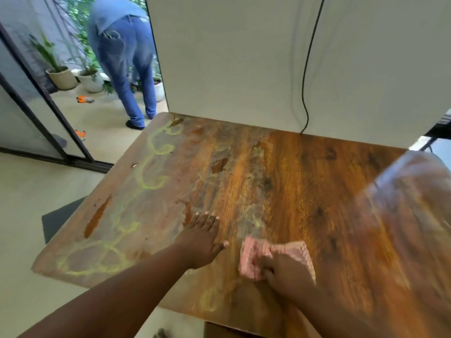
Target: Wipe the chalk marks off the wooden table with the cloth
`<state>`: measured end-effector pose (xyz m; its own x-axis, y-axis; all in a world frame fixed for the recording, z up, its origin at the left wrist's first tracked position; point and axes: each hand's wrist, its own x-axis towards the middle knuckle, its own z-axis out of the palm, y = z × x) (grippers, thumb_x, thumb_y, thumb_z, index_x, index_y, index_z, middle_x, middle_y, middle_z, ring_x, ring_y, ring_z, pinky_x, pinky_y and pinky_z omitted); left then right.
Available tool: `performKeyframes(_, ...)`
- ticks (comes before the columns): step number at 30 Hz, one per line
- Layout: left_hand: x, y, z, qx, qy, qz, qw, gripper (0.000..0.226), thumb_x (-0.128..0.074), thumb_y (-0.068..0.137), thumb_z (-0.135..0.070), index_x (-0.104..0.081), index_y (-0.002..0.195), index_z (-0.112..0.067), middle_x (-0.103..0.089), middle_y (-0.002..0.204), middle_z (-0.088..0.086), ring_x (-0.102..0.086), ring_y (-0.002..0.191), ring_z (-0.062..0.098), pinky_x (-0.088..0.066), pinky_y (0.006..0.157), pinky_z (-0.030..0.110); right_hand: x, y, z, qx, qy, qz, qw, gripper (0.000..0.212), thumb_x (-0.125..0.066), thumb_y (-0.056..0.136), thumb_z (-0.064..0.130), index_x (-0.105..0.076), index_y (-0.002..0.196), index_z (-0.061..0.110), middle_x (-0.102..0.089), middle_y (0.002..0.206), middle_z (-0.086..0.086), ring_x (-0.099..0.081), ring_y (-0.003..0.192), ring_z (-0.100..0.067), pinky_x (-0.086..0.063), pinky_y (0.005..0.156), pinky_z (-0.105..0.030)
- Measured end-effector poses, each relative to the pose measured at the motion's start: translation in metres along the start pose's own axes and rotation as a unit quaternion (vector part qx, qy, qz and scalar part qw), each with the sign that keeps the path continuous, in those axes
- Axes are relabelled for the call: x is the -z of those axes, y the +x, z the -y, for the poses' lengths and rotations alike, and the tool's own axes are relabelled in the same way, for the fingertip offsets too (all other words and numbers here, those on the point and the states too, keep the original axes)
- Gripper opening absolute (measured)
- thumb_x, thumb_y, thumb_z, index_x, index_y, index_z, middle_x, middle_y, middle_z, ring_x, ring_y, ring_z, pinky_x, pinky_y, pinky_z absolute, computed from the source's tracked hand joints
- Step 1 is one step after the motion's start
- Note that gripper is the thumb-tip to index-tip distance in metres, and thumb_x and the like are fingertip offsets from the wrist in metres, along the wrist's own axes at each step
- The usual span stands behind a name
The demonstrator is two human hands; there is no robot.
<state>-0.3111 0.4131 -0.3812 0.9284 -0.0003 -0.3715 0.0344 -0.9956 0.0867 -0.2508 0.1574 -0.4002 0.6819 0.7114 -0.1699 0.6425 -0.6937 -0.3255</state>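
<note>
The right hand [285,272] grips the pink cloth [275,257] on the wooden table [305,181], just right of the left hand [201,240], which lies flat with straight fingers. Yellow chalk marks [156,164] lie left of it.

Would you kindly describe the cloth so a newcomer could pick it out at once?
Find the wooden table against the white wall. Near its front edge, right of the flat left hand, the right hand grips the cloth. It is pink, textured and crumpled, unlike the yellow-green chalk marks.
</note>
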Motion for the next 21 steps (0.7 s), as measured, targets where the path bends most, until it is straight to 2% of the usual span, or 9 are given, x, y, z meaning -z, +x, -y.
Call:
performKeyframes(2, 0.002, 0.009, 0.005, -0.011, 0.01, 0.003, 1.0, 0.089, 0.001, 0.088, -0.07, 0.006, 0.153, -0.01, 0.007, 0.162, 0.011, 0.013, 0.148, 0.025, 0.019, 0.113, 0.039, -0.007, 0.024, 0.026, -0.054, 0.018, -0.046, 0.997, 0.033, -0.046, 0.091, 0.033, -0.059, 0.12, 0.041, -0.061, 0.122, -0.002, -0.053, 0.109, -0.022, -0.041, 0.088, -0.03)
performKeyframes(4, 0.006, 0.016, 0.013, -0.045, 0.02, 0.001, 0.999, 0.079, -0.009, 0.096, -0.062, 0.006, 0.153, -0.009, 0.007, 0.162, 0.011, 0.014, 0.148, 0.024, 0.019, 0.113, 0.039, -0.022, 0.032, 0.056, -0.085, 0.021, -0.052, 0.995, 0.033, -0.045, 0.093, 0.034, -0.059, 0.122, 0.038, -0.057, 0.132, -0.005, -0.046, 0.121, -0.025, -0.035, 0.1, -0.032)
performKeyframes(8, 0.018, 0.025, 0.037, -0.103, 0.024, -0.006, 0.994, 0.079, -0.011, 0.097, -0.062, 0.006, 0.153, -0.009, 0.008, 0.162, 0.01, 0.015, 0.147, 0.025, 0.017, 0.116, 0.042, -0.036, -0.014, 0.079, -0.02, 0.028, 0.024, 0.999, 0.036, -0.044, 0.089, 0.039, -0.059, 0.121, 0.037, -0.043, 0.146, 0.0, -0.037, 0.134, -0.016, -0.027, 0.112, -0.03)
performKeyframes(10, 0.028, 0.029, 0.055, -0.118, 0.034, -0.013, 0.992, 0.08, -0.011, 0.097, -0.063, 0.006, 0.153, -0.01, 0.009, 0.162, 0.01, 0.016, 0.147, 0.025, 0.015, 0.117, 0.043, -0.021, -0.032, 0.078, -0.04, -0.004, 0.024, 0.999, 0.027, -0.059, 0.08, 0.04, -0.066, 0.106, 0.038, -0.055, 0.135, 0.01, -0.053, 0.117, -0.001, -0.04, 0.099, -0.018)
performKeyframes(12, 0.036, 0.032, 0.07, -0.124, 0.045, -0.014, 0.991, 0.08, -0.01, 0.096, -0.063, 0.007, 0.153, -0.01, 0.01, 0.162, 0.011, 0.017, 0.147, 0.025, 0.015, 0.117, 0.044, -0.002, -0.042, 0.074, -0.105, 0.015, -0.044, 0.993, 0.021, -0.075, 0.066, 0.036, -0.069, 0.086, 0.038, -0.072, 0.095, 0.015, -0.067, 0.083, -0.002, -0.048, 0.07, -0.015)
performKeyframes(13, 0.039, 0.032, 0.078, -0.128, 0.046, -0.012, 0.991, 0.08, -0.009, 0.096, -0.064, 0.007, 0.153, -0.01, 0.011, 0.162, 0.011, 0.017, 0.147, 0.025, 0.015, 0.117, 0.043, 0.002, -0.04, 0.073, -0.152, 0.025, -0.046, 0.987, 0.02, -0.076, 0.066, 0.035, -0.07, 0.085, 0.039, -0.072, 0.086, 0.015, -0.068, 0.078, -0.005, -0.047, 0.067, -0.016)
performKeyframes(17, 0.044, 0.033, 0.099, -0.136, 0.043, 0.008, 0.99, 0.087, 0.002, 0.089, -0.067, 0.008, 0.153, -0.009, 0.012, 0.161, 0.01, 0.018, 0.147, 0.025, 0.015, 0.117, 0.042, -0.01, 0.018, 0.094, -0.283, 0.047, -0.114, 0.951, 0.028, -0.053, 0.089, 0.025, -0.066, 0.112, 0.035, -0.066, 0.117, 0.006, -0.059, 0.109, -0.016, -0.039, 0.087, -0.021)
performKeyframes(19, 0.043, 0.036, 0.102, -0.139, 0.048, 0.015, 0.989, 0.092, 0.007, 0.084, -0.069, 0.008, 0.153, -0.009, 0.012, 0.161, 0.01, 0.018, 0.147, 0.025, 0.014, 0.118, 0.043, -0.022, 0.052, 0.11, -0.273, 0.045, -0.13, 0.952, 0.033, -0.048, 0.092, 0.024, -0.061, 0.121, 0.032, -0.059, 0.13, 0.006, -0.051, 0.121, -0.018, -0.033, 0.104, -0.026)
performKeyframes(21, 0.041, 0.039, 0.103, -0.147, 0.053, 0.022, 0.987, 0.081, -0.005, 0.095, -0.063, 0.007, 0.153, -0.009, 0.01, 0.162, 0.01, 0.017, 0.147, 0.024, 0.013, 0.118, 0.043, -0.035, 0.07, 0.128, -0.228, 0.05, -0.099, 0.967, 0.037, -0.045, 0.092, 0.027, -0.057, 0.126, 0.035, -0.054, 0.136, 0.007, -0.046, 0.126, -0.018, -0.026, 0.109, -0.026)
